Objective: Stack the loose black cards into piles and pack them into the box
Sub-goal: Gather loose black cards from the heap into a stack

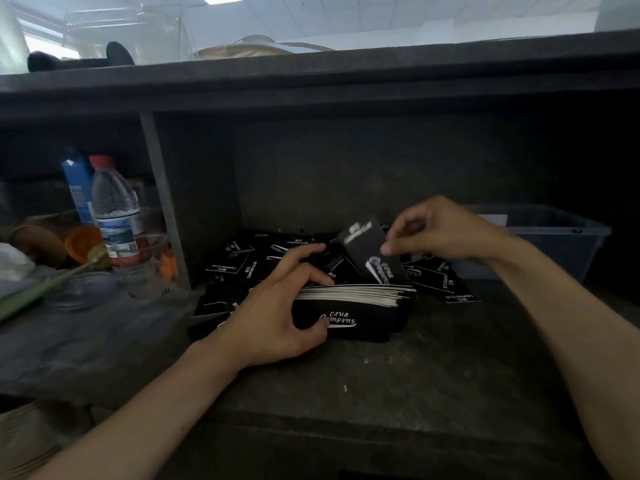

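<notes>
Plastic bottle (116, 216) stands left of loose cards (239, 261), bin (554, 237) right.

Under the left hand (277, 317), a stack of cards (360, 294) on the shelf (415, 375). Above the stack, pinched in the right hand (440, 230), one tilted card (372, 251). Behind both hands, loose cards (239, 258). Well left of the left hand, a bottle (116, 216); right of the right hand, a bin (561, 237).

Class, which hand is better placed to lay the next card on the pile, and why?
Right. The right hand pinches a loose card just above the pile, while the left hand grips the pile to steady it.
</notes>
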The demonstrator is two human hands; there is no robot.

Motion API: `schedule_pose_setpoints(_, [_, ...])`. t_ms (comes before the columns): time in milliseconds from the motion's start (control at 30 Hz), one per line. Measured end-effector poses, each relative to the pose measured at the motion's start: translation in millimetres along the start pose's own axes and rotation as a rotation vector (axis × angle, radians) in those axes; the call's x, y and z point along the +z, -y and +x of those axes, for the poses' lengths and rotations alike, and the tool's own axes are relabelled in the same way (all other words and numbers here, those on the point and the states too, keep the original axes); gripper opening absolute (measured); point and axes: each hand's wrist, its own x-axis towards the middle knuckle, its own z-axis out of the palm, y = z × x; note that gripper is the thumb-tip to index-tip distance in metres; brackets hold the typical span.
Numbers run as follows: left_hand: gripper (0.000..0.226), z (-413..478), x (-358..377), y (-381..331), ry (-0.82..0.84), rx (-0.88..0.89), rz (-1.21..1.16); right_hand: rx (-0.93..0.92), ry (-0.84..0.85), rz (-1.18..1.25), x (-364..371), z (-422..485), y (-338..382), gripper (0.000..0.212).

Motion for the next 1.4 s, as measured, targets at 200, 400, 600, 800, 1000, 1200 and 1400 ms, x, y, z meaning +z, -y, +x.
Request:
schedule_pose_setpoints(200, [0.063, 1.9, -1.1, -1.9, -0.003, -0.056, -0.018, 0.004, 0.091, -0.027, 45.0, 6.3, 8.8, 0.023])
schedule_pose_setpoints(400, [0.061, 0.6, 1.2, -1.4, 0.033, -0.065, -0.032, 0.426, -0.115, -0.070, 26.2, 9.8, -8.1, 0.054])
schedule_pose_setpoints(600, [0.046, 2.4, 1.6, 0.4, 0.044, -0.049, -0.005, 0.717, 0.008, -0.389, 33.8, 4.1, -24.6, 0.058])
schedule_pose_setpoints(800, [0.046, 1.7, 1.3, 0.5, 0.049, -0.060, -0.005, 0.600, -0.284, -0.126, 18.6, 16.6, -31.4, 0.024])
schedule_pose_setpoints(1000, [0.046, 1.6, 0.8, 1.3, 0.049, -0.057, -0.010, 0.381, -0.477, -0.063, 10.3, 15.2, -33.7, 0.027])
schedule_pose_setpoints(1200, [0.046, 1.4, 1.1, 0.5, 0.049, -0.056, -0.016, 0.333, -0.321, 0.087, 7.0, 16.3, -30.4, 0.031])
schedule_pose_setpoints(1400, [0.048, 0.7, 0.5, 2.0, 0.008, 0.005, 0.012, 0.045, -0.246, -0.232, -16.9, 3.4, -17.5, 0.005])
